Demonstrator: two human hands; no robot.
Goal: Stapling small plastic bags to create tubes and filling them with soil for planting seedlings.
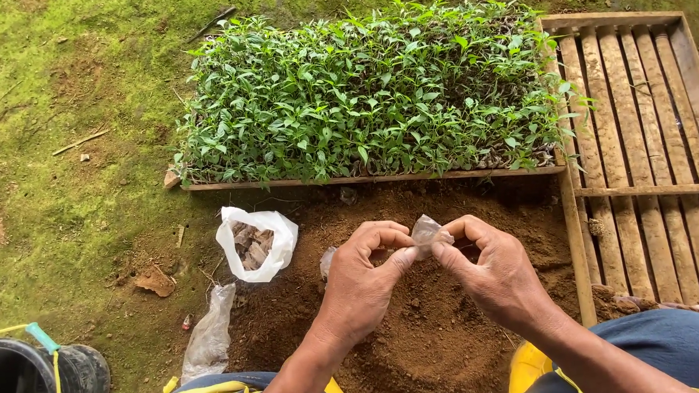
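My left hand (361,286) and my right hand (490,269) meet over a pile of brown soil (426,334). Both pinch a small clear plastic bag (428,232) between thumbs and fingers, holding it above the soil. A second scrap of clear plastic (327,262) lies on the soil just left of my left hand. Behind the soil stands a wooden tray (364,178) packed with green seedlings (368,93).
A white plastic bag (257,241) holding small folded bags lies left of the soil, with a crumpled clear bag (210,336) below it. An empty slatted wooden tray (646,160) is at the right. A black bucket (35,379) stands at the lower left on mossy ground (65,154).
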